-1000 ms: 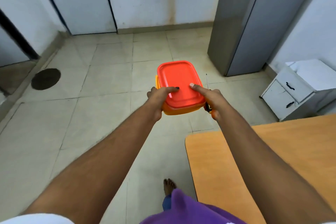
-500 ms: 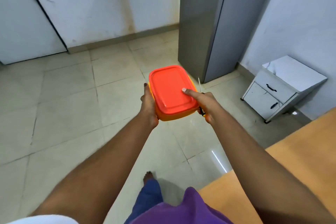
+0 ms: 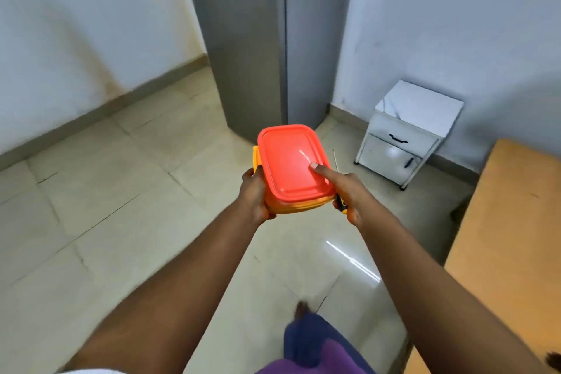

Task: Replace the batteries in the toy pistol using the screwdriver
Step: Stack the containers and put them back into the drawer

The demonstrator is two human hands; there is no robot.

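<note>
1. Head view looks down along 2 bare arms to a closed container (image 3: 293,168) held in the air over the floor; its red lid hides whatever is inside, so no toy pistol or batteries can be made out.
2. Much of the screwdriver (image 3: 339,188) is covered: only a thin metal shaft rising past the container's right edge and a bit of black and yellow handle below the right hand show.
3. A foot and blue and purple clothing at the bottom edge are blurred and cut off.
4. Pale floor tiles (image 3: 121,222) with dark joints fill the lower part, with a bright streak of reflected light near the right forearm.
5. A tall grey fridge (image 3: 252,55) stands in the corner of white walls, and a small white cabinet (image 3: 403,136) with 2 dark-handled drawers stands to its right against the wall.
6. An orange-brown worktop (image 3: 510,237) runs along the right edge, partly out of frame and well apart from the container.
7. Left hand (image 3: 256,196) grips the container's left side, fingers curled under the yellow-orange base and thumb at the lid's edge.
8. Right hand (image 3: 349,191) holds the screwdriver handle against the container's right side, while its thumb (image 3: 321,171) lies straight on the lid.
</note>
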